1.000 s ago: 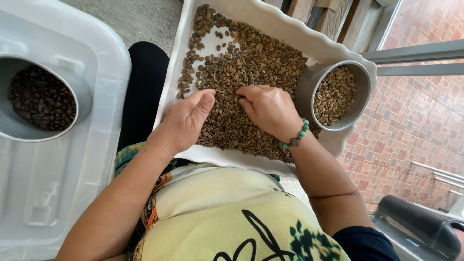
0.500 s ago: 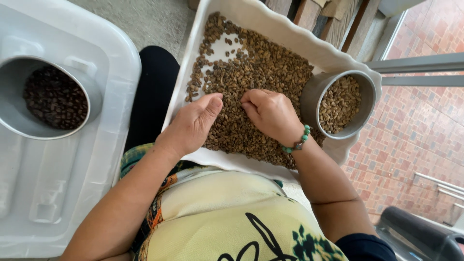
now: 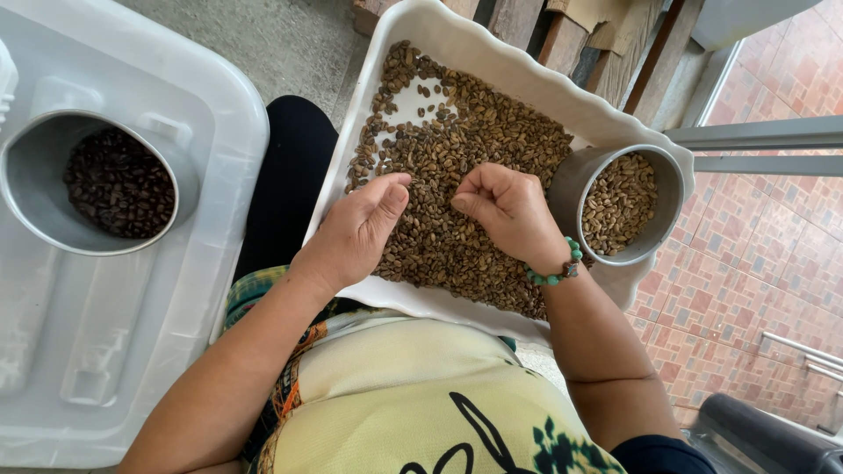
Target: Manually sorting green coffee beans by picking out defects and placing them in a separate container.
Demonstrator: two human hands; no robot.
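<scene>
A white scalloped tray point(image 3: 492, 66) lies across my lap, spread with a layer of light brown beans point(image 3: 474, 149). My left hand point(image 3: 356, 230) rests on the beans near the tray's left side, fingers loosely curled toward the thumb. My right hand point(image 3: 509, 211) hovers just beside it with fingers bunched in a pinch over the beans; a green bead bracelet point(image 3: 555, 268) circles its wrist. What the fingertips hold is too small to make out. A metal cup point(image 3: 625, 204) of pale beans stands in the tray's right corner, close to my right wrist.
On my left, a white plastic lid point(image 3: 132, 351) carries a metal bowl point(image 3: 35, 189) of dark roasted beans point(image 3: 118, 184). Wooden planks point(image 3: 562, 35) lie beyond the tray. Tiled floor point(image 3: 755, 254) and a metal rail point(image 3: 764, 132) are on the right.
Both hands have lifted slightly off the beans and drawn their fingers into a pinch. The view has shifted a little, so the tray sits lower in frame.
</scene>
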